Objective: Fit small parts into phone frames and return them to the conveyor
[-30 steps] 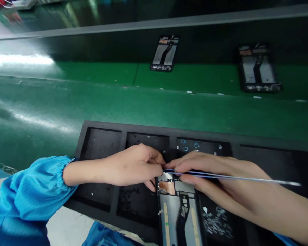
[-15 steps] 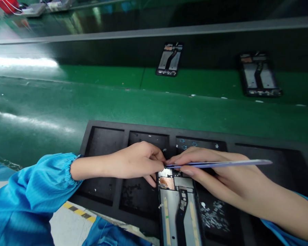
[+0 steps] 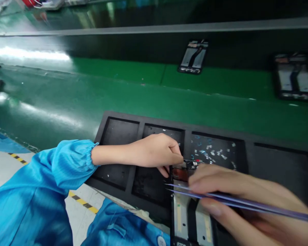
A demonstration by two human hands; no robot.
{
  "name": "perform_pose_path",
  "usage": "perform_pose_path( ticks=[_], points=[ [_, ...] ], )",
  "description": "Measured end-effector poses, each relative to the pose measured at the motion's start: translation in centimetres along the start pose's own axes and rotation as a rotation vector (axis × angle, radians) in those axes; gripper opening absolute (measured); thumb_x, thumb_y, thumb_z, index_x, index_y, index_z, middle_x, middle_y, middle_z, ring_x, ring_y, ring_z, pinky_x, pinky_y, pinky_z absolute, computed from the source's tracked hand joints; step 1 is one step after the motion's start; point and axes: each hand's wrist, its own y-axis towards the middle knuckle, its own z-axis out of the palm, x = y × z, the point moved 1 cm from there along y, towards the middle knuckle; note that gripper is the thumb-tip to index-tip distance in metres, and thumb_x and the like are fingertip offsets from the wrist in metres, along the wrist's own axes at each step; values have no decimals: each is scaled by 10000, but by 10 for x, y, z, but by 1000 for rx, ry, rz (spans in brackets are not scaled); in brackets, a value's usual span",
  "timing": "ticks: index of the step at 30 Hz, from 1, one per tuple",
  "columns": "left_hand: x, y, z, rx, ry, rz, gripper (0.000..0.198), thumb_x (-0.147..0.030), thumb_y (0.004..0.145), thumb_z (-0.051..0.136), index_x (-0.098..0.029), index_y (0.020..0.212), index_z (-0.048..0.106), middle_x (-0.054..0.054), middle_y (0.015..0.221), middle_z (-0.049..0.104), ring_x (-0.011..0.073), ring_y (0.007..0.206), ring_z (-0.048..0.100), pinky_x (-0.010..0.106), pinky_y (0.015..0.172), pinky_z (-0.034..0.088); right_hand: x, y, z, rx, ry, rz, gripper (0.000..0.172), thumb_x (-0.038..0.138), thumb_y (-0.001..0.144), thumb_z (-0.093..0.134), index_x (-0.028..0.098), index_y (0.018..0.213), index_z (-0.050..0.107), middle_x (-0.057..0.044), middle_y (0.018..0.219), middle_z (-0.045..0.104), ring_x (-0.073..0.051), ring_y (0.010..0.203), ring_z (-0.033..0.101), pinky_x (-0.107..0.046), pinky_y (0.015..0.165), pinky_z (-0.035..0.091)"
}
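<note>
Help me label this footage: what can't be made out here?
Head view:
What the left hand may grip: hidden by the hand itself.
Bottom of near phone: cut off by lower edge.
Rear of tweezers: cut off by right edge.
Bits in tray: too small to identify.

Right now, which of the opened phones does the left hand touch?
The nearest opened phone, over the black tray: the left hand touches its top left corner. The two phones at upper right lie untouched on the green bench.
</note>
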Motion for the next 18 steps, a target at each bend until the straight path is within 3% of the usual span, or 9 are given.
perform_pose_path(
  ticks=[3, 10, 18],
  points=[
    [-2, 1, 1, -4, -2, -4, 86, -147, 817, 573, -152, 733, 592, -32, 612, 628, 107, 564, 650, 180, 517, 561, 1, 5, 13, 100, -8, -8, 135, 185, 984, 534, 247, 1083, 602, -38, 926, 714, -162, 831, 722, -238, 689, 603],
    [-3, 0, 0, 35, -57, 10, 95, -130, 806, 563, -153, 715, 576, -58, 561, 580, 99, 579, 656, 247, 647, 616, -12, 0, 34, 88, -57, -132, 161, 109, 977, 563, 205, 1096, 614, -49, 891, 741, -189, 832, 730, -278, 672, 574],
    [-1, 3, 0, 56, -61, -3, 111, -137, 822, 515, -160, 721, 555, -42, 577, 573, 111, 564, 651, 299, 682, 627, -9, 3, 36, 77, -88, -180, 207, 66, 957, 555, 206, 1103, 597, -61, 895, 751, -214, 813, 738, -313, 656, 584]
  ],
)
